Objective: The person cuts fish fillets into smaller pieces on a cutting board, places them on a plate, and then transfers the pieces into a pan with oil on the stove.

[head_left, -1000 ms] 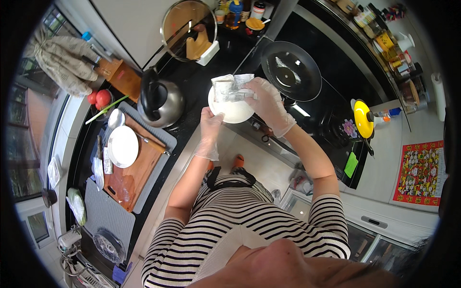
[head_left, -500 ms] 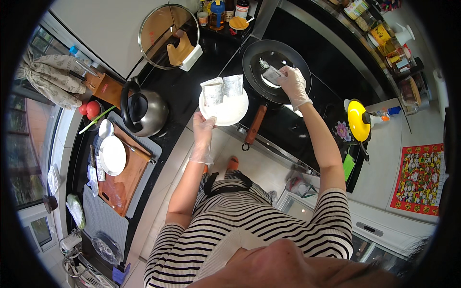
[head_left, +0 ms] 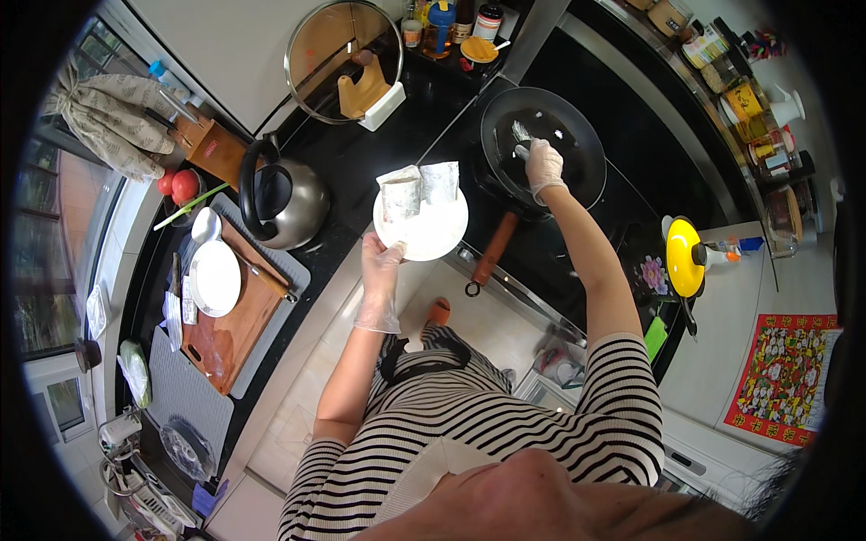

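Note:
My left hand (head_left: 383,257), in a clear glove, grips the near rim of a white plate (head_left: 433,236) with thumb and fingers. Two flour-dusted silvery fish pieces (head_left: 400,197) rest on its far side. Over a dark frying pan (head_left: 586,158) on the stove, my gloved right hand (head_left: 545,167) is lowered inside the rim, fingers closed. At its fingertips a small part of another fish piece (head_left: 521,152) shows; the hand hides the rest. Oil in the pan bottom shines. The pan's wooden handle (head_left: 494,251) points toward me.
Left of the plate stands a steel kettle (head_left: 302,203). Further left, a cutting board (head_left: 230,338) carries a white dish (head_left: 216,278). A glass lid (head_left: 311,68) leans in a holder behind. At the right are a yellow lid (head_left: 683,257) and a shelf with several jars (head_left: 744,99).
My right hand has gone down into the pan with the fish piece, which was held above the pan before. The whole view has shifted slightly; the left hand still holds the plate.

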A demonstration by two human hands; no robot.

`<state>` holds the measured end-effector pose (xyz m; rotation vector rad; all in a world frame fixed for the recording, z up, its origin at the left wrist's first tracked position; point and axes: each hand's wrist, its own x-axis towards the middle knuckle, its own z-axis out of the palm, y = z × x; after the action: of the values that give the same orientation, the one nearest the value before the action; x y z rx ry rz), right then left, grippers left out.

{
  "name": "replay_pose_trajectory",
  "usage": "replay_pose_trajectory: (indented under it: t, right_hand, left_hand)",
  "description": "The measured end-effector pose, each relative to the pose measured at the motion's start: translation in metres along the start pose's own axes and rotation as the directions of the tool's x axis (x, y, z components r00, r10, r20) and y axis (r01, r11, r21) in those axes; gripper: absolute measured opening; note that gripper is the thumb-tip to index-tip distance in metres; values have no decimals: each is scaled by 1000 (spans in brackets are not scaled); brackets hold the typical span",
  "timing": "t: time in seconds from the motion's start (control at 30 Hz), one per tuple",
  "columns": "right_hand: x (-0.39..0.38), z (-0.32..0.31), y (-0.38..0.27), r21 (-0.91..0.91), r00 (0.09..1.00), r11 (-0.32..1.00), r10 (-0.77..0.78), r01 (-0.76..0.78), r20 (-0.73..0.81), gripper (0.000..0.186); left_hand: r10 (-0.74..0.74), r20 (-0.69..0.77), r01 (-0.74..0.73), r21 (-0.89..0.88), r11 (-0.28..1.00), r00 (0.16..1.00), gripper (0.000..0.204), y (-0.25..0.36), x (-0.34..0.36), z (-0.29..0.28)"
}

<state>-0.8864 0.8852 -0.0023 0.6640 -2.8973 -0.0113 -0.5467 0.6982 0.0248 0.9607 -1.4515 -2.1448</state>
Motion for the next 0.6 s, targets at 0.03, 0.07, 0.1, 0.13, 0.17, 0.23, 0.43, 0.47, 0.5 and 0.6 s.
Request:
replay_pose_trajectory:
  t: [0.03, 0.07, 0.1, 0.13, 0.17, 0.23, 0.43, 0.47, 0.5, 0.6]
  right_hand:
    - [0, 1, -1, -24, 1000, 1000, 6, -6, 6, 10]
    - [0, 1, -2, -51, 1000, 999, 11, -10, 15, 8]
    - [0, 0, -2, -31, 1000, 999, 12, -11, 29, 12]
    - [0, 0, -2, -13, 999, 1000, 8, -7, 49, 14]
    - [1, -1, 0, 6, 996, 1000, -1, 0, 93, 16]
    - [1, -1, 1, 9, 984, 1000, -21, 19, 178, 18]
    - [-4, -20, -7, 91, 978, 996, -34, 15, 204, 14]
    - [-8, -31, -11, 115, 980, 993, -25, 1, 200, 14]
    - [-11, -44, -18, 145, 987, 989, 10, -33, 158, 16]
    - [-25, -97, -48, 367, 992, 922, -100, 122, -78, 18]
  left_hand:
    - [12, 9, -12, 5, 1000, 1000, 30, 0, 1, -2]
    - [7, 10, -7, 9, 1000, 1000, 30, 0, 1, -3]
    - [-24, 3, 24, 14, 1000, 1000, 30, 1, 1, -4]
    - [8, 12, -8, 1, 1000, 1000, 30, 1, 0, -5]
    - [15, 11, -15, -10, 1000, 1000, 30, 1, 0, -5]
    - [17, 15, -16, -37, 999, 1000, 30, 2, 0, -6]
    - [-27, 54, 28, -22, 999, 998, 31, 7, 8, -10]
    - [-5, 62, 6, -10, 1000, 998, 31, 8, 9, -10]
    - [2, 71, -2, 0, 1000, 997, 30, 9, 10, -11]
    - [-5, 95, 4, 16, 1000, 995, 29, 12, 14, -13]
